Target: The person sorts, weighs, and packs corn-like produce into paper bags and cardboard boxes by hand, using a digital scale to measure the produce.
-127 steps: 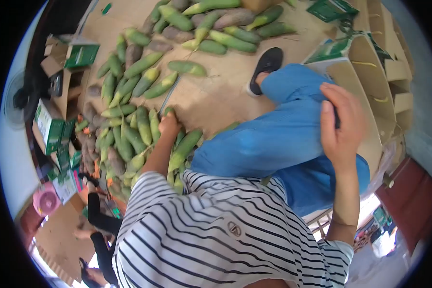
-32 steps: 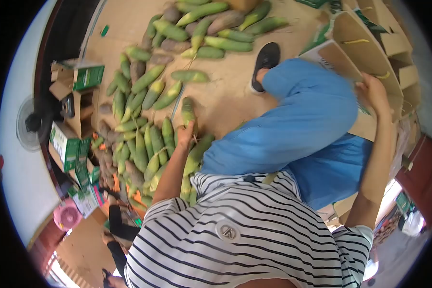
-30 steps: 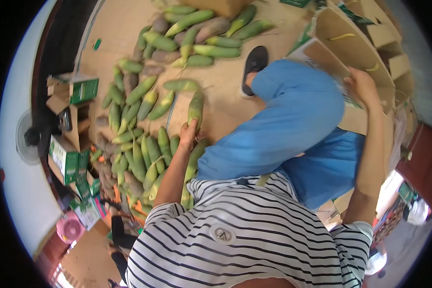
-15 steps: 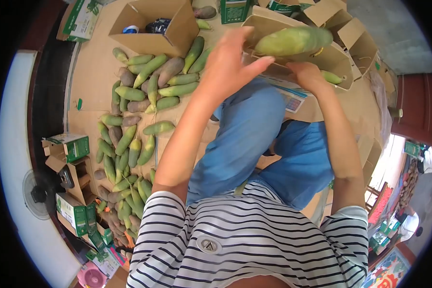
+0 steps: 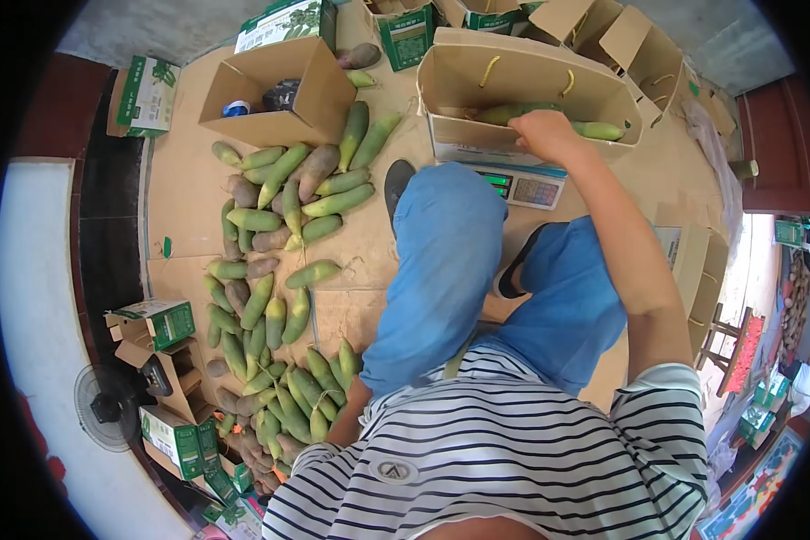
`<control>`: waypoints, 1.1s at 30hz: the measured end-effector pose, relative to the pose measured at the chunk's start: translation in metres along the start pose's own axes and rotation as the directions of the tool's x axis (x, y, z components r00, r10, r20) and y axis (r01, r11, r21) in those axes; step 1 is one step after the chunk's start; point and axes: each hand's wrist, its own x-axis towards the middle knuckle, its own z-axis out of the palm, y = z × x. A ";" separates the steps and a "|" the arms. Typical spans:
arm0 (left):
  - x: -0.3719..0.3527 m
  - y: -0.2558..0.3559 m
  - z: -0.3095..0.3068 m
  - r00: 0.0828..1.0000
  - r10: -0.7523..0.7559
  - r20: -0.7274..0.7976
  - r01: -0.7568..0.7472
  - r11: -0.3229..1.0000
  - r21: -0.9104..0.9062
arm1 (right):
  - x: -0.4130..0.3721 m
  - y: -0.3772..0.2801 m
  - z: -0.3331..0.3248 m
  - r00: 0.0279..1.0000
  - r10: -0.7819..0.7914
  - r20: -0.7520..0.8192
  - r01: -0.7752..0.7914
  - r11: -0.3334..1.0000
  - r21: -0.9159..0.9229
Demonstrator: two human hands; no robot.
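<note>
My right hand (image 5: 549,137) is closed over the near wall of an open cardboard box (image 5: 454,76) with yellow cord handles. Inside lie long green radishes, one green radish (image 5: 597,130) showing right of the hand and another partly hidden behind it. Beneath the box is a digital scale (image 5: 524,187) with a lit green display. My left arm reaches down beside my left thigh; the left hand (image 5: 358,396) is mostly hidden by the leg, so its fingers do not show. Close to it lies a heap of green radishes (image 5: 310,389).
More green and purplish radishes (image 5: 283,220) spread across the cardboard-covered floor on the left. A cardboard box (image 5: 319,90) with dark and blue items stands behind them. Several open boxes (image 5: 639,45) line the back right. A fan (image 5: 106,407) stands at the far left.
The green radish that was in the air above the box now lies inside it. My left hand has moved from the box down to the lower left. My right hand stays at the box's near wall.
</note>
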 end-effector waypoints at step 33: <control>-0.102 0.382 -0.232 0.336 0.565 -0.753 -0.925 0.348 -0.151 | 0.002 0.003 0.012 0.999 0.031 0.024 -0.032 0.999 0.004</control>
